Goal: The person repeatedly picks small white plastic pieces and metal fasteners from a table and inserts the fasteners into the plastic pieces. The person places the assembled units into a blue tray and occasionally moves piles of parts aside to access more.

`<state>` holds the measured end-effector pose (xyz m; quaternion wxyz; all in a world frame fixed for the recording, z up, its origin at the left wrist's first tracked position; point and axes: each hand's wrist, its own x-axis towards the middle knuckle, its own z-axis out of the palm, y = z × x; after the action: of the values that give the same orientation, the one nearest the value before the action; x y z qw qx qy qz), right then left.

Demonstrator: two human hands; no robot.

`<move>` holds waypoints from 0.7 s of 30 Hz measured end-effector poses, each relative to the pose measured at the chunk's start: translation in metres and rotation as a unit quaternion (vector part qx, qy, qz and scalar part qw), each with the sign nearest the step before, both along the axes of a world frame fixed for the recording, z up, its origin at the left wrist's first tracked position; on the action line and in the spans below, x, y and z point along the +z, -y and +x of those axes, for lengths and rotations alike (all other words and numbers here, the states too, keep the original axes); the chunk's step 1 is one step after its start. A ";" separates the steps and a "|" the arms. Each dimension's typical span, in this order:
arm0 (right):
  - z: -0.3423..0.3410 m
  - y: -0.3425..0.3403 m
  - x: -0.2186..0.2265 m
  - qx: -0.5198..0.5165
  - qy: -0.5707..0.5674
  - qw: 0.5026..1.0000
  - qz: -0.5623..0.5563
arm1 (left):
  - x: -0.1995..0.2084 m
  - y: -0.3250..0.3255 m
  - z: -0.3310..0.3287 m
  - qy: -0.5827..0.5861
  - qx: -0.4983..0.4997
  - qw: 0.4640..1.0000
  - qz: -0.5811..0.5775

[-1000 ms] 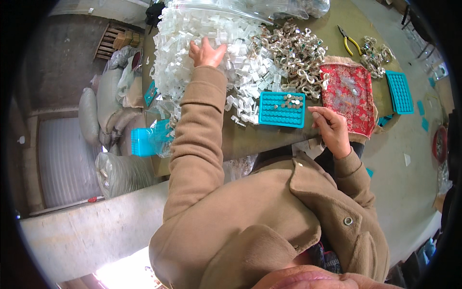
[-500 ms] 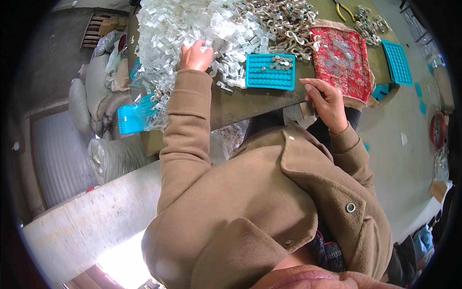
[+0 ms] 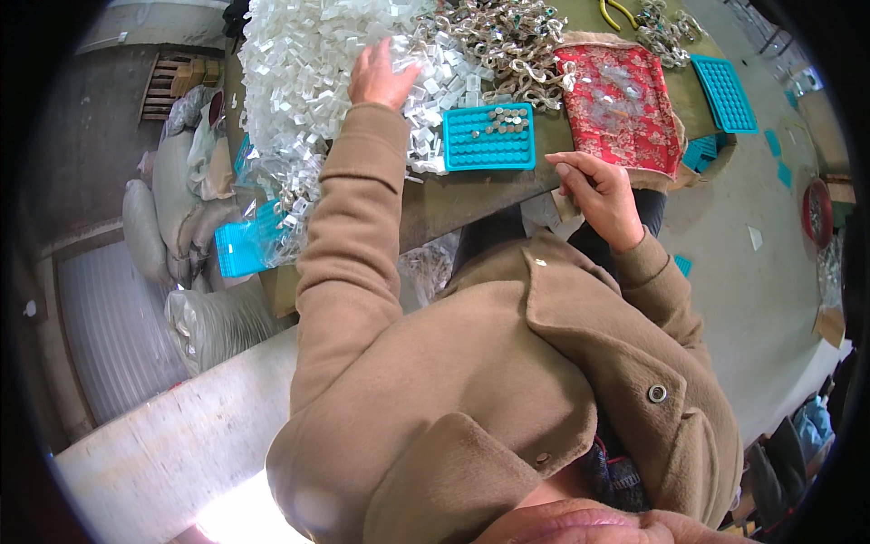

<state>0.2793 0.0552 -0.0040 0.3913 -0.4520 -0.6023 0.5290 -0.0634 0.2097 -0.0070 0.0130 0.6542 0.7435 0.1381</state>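
A large heap of small clear and whitish plastic pieces [image 3: 299, 63] covers the table's left part. Over its right side reaches my left hand [image 3: 382, 80], fingers spread among the pieces; I see nothing gripped in it. A turquoise tray [image 3: 460, 156] with rows of round hollows lies right of the heap, with several small silvery round pieces [image 3: 504, 121] in its upper right. Just beyond the table's near edge, right of that tray, hovers my right hand [image 3: 596, 195]. Its fingers are curled, thumb and index close together; anything between them is hidden or too small to make out.
A tangle of metal chain-like pieces [image 3: 507, 45] lies behind the tray. To its right are a red flowered cloth [image 3: 625, 136], another turquoise tray [image 3: 725, 95] and yellow-handled pliers [image 3: 618, 13]. Stuffed sacks [image 3: 172, 172] stand on the floor at left.
My left hand has moved farther out and rightward over the heap, and its fingers have spread. The right hand stays near the table edge, slightly turned. The whole view has shifted a little.
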 end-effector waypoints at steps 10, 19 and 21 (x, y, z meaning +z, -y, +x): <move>-0.038 -0.081 0.059 0.129 0.134 0.924 0.334 | 0.000 0.068 -0.013 0.004 -0.020 1.000 0.022; -0.191 -0.235 0.004 0.072 0.283 0.866 0.407 | -0.012 0.117 -0.026 -0.006 -0.098 0.987 0.125; -0.212 -0.244 -0.004 0.044 0.309 0.861 0.402 | -0.010 0.126 -0.027 0.028 -0.078 0.993 0.084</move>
<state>0.0674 0.2991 -0.0084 0.3095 -0.3683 -0.8720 0.0907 -0.0904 0.0838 -0.0172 -0.0108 0.7050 0.6751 0.2169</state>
